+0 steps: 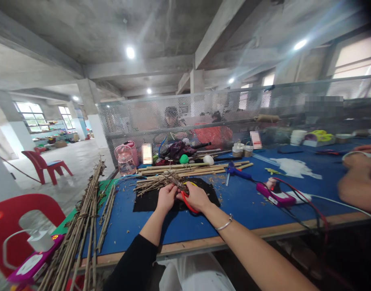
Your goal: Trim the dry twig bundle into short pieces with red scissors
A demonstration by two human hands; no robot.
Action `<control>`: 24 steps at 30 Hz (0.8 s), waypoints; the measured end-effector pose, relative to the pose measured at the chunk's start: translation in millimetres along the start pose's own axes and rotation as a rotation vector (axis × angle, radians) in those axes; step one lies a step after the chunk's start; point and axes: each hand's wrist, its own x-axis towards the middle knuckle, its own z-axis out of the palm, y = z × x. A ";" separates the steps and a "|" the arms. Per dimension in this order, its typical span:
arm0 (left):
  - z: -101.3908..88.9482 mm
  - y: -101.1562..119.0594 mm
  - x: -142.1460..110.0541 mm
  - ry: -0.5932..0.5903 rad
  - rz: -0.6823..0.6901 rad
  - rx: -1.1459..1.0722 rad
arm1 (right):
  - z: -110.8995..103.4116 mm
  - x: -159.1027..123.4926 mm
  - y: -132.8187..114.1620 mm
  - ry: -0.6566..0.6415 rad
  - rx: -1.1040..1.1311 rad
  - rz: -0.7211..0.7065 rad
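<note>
Pruning shears with red and yellow handles (191, 205) are in my right hand (199, 197), their dark blades angled up and to the left. Close beside the blades, my left hand (166, 198) is closed in a pinch. What sits between its fingertips is mostly hidden, though thin twigs lie right around them. A pile of short cut twigs (147, 186) rests just beyond my left hand on a black cloth (144, 204). Both hands are above this cloth, on the blue table (127, 226).
Long sticks (85, 218) lean along the table's left edge. Behind the cloth lie bamboo rods (221, 169). To the right are a blue glue gun (238, 173), a purple power strip (276, 196) with cables, and another person's arm (357, 184). A perforated metal screen (124, 121) stands behind.
</note>
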 end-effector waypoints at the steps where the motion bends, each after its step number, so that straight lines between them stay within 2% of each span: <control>1: 0.3 -0.4 0.2 -0.001 -0.012 -0.020 | 0.0 0.3 -0.1 -0.005 -0.005 0.005; 18: 0.7 5.4 -0.3 -0.025 -0.091 -0.160 | 1.9 3.1 5.8 -0.039 -0.048 0.041; 24: 2.5 9.2 -1.5 0.013 -0.119 -0.199 | -2.2 2.2 2.4 -0.034 -0.075 0.065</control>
